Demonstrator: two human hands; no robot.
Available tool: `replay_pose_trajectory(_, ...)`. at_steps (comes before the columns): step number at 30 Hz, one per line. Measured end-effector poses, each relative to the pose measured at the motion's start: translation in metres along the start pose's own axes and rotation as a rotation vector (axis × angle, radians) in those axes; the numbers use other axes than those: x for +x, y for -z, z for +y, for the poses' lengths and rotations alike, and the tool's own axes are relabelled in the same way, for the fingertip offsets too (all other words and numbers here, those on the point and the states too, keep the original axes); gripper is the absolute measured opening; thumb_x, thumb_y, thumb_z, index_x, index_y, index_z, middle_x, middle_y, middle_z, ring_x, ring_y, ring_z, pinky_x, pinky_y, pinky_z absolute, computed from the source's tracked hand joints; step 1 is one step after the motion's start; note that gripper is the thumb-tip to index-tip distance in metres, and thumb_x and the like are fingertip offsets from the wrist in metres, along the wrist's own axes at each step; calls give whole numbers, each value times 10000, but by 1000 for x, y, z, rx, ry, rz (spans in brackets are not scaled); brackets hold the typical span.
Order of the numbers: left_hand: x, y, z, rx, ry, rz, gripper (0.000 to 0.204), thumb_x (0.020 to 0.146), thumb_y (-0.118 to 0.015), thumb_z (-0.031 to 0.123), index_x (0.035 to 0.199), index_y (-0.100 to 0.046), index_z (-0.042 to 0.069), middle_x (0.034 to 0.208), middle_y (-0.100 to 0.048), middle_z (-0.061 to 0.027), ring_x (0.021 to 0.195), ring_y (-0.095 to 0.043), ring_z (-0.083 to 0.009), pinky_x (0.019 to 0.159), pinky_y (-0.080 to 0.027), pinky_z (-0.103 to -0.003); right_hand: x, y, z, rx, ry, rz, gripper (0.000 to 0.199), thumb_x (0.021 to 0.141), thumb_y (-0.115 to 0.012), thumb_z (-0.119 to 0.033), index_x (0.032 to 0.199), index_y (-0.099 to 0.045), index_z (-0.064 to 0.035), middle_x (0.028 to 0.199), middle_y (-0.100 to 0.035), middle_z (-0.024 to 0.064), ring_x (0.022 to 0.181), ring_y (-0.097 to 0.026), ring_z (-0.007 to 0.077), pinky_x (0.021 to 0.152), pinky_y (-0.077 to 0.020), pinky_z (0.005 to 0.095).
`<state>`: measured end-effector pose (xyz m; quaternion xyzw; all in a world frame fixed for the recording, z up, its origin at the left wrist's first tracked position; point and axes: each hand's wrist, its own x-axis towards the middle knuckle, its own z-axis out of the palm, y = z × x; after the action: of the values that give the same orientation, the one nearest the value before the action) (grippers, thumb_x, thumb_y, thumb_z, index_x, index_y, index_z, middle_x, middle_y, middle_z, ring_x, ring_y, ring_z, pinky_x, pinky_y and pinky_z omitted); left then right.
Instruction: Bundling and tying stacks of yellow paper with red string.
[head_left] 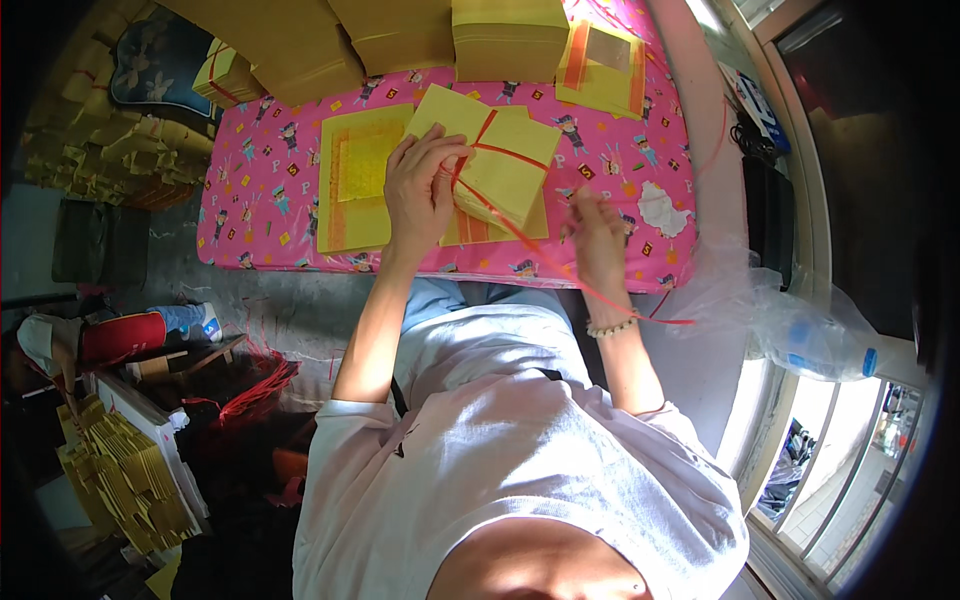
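Observation:
On the pink patterned tabletop lies a thick stack of yellow paper [520,140], set at a slant. Red plastic string [510,153] is wrapped across it and meets at its near left corner. There my left hand [422,185] rests against the stack, fingers closed on the string. One loose tail of string runs toward me, to the right, passing across my right wrist. My right hand [597,240], slightly blurred and wearing a beaded bracelet, is above the tabletop right of the stack. Its fingers are curled; what they hold cannot be made out.
Yellow sheets with orange print [340,222] lie left of and under the stack. Taller yellow paper piles [508,45] stand along the far edge. A plastic bottle [825,345] lies at right. Another person [50,345] works beside folded paper [135,480] at lower left.

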<state>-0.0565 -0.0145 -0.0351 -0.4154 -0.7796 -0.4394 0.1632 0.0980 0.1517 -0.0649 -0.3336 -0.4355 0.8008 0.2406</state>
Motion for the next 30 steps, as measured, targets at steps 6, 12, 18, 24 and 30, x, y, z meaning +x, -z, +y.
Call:
replay_pose_trajectory(6,6,5,3,-39,57,-19,165,916,-502,120,946,-662,99,1002,-674,-71,1071,-598,-248,928,-405,-372,5,-5,26,-27,-190,-11,199,898,-607,-265,955,-608,-74,749,-596,-10,609,-554,67,517,-394,203)
replay_pose_trajectory(12,24,22,-25,-635,511,52,251,947,-503,180,995,-669,-2,905,-682,-51,872,-608,-106,766,-458,-224,24,-9,31,-243,-119,-2,217,895,-616,-294,909,-613,-77,710,-591,-28,560,-528,56,477,-393,200)
replay_pose_trajectory(18,45,25,-71,-686,604,56,296,945,-521,239,996,-672,-11,859,-676,-33,761,-596,-78,699,-454,-227,26,-9,37,-327,-44,30,233,886,-631,-308,873,-623,-76,700,-580,-32,572,-501,34,487,-383,194)
replay_pose_trajectory(24,42,7,-116,-629,975,-248,286,926,-531,259,1014,-656,17,900,-663,-36,768,-611,-110,699,-472,-244,30,-11,37,-390,50,18,195,871,-644,-249,844,-629,-56,752,-622,-2,654,-566,65,554,-462,225)
replay_pose_trajectory(30,45,-2,-100,-653,1142,-261,204,880,-515,175,859,-648,23,751,-623,-26,589,-572,-103,463,-430,-254,34,-4,45,-319,117,32,200,850,-679,-228,878,-667,-30,764,-644,14,663,-579,72,572,-482,221)
